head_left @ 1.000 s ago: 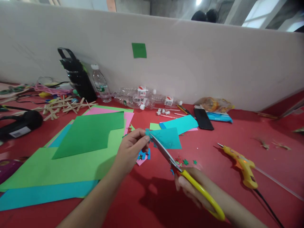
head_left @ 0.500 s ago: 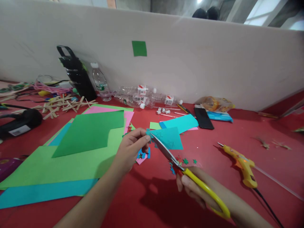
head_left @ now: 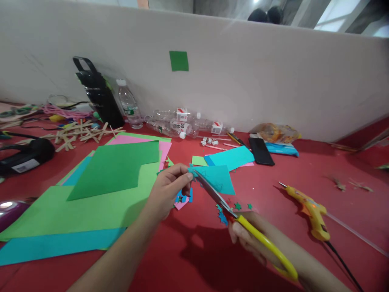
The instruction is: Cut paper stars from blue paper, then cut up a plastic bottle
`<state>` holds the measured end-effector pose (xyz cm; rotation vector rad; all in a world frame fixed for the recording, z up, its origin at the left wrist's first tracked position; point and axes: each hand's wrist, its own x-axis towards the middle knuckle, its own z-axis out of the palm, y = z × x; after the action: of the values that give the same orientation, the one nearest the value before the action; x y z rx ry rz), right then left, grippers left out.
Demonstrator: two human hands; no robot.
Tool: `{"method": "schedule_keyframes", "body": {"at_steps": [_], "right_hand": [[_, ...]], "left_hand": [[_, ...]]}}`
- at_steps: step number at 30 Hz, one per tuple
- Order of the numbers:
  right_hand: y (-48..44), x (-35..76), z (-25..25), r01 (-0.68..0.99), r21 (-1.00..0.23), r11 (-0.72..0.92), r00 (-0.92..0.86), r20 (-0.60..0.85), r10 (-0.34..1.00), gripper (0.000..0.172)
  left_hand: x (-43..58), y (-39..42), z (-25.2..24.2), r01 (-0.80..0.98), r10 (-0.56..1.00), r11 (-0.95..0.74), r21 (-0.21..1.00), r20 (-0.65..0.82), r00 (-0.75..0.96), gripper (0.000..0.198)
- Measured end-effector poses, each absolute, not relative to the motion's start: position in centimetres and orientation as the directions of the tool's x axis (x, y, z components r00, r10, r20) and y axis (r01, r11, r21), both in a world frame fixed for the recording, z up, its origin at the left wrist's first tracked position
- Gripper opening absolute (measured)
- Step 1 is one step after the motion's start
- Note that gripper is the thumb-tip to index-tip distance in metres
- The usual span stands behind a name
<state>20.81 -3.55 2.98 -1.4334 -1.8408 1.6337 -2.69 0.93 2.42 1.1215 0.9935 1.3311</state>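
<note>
My left hand (head_left: 172,186) pinches the left end of a light blue sheet of paper (head_left: 223,178) that carries faint drawn lines. In my right hand (head_left: 249,239) is a pair of scissors (head_left: 214,194) with yellow and red handles. Their blades point up and left, with the tips at the paper close to my left fingertips. The blades look nearly together; whether paper lies between them is hard to see. Small blue paper stars (head_left: 222,217) and green stars (head_left: 237,206) lie beneath the scissors. Blue and pink scraps (head_left: 181,205) lie under my left hand.
Large coloured sheets (head_left: 115,170) cover the left of the red table. A yellow glue gun (head_left: 310,209) with its cord lies at the right. Toward the back are a black phone (head_left: 261,151), plastic bottles (head_left: 170,127), a black flask (head_left: 101,99) and wooden sticks (head_left: 82,136).
The blue paper has tilted slightly, its right end dropping a little. My right hand and the scissors have shifted slightly right and down. The left hand stays in nearly the same place.
</note>
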Motion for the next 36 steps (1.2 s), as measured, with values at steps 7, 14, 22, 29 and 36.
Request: {"method": "schedule_keyframes", "body": {"at_steps": [7, 14, 22, 29, 36], "right_hand": [[-3.6, 20.85, 3.05, 0.487, -0.862, -0.139, -0.454, -0.385, 0.804, 0.069], [-3.62, 20.67, 3.0, 0.465, -0.866, -0.182, -0.437, -0.404, 0.804, 0.067], [-3.53, 20.36, 3.31, 0.446, -0.878, -0.172, -0.45, -0.387, 0.805, 0.058], [-3.54, 20.16, 3.39, 0.43, -0.889, -0.158, -0.459, -0.366, 0.81, 0.066], [-3.74, 19.97, 2.53, 0.409, -0.883, -0.228, -0.436, -0.409, 0.802, 0.062]], "left_hand": [[-2.63, 0.89, 2.26, -0.226, 0.998, -0.048, 0.973, 0.054, 0.021, 0.015], [-2.61, 0.99, 2.34, -0.227, 0.998, -0.047, 0.973, 0.053, 0.018, 0.016], [-2.5, 0.96, 2.45, -0.209, 0.999, -0.035, 0.977, 0.037, 0.004, 0.014], [-2.46, 1.05, 2.51, -0.231, 1.0, -0.024, 0.973, 0.025, 0.002, 0.016], [-1.93, 0.62, 2.93, -0.324, 1.0, 0.007, 0.946, 0.0, 0.022, 0.017]]}}
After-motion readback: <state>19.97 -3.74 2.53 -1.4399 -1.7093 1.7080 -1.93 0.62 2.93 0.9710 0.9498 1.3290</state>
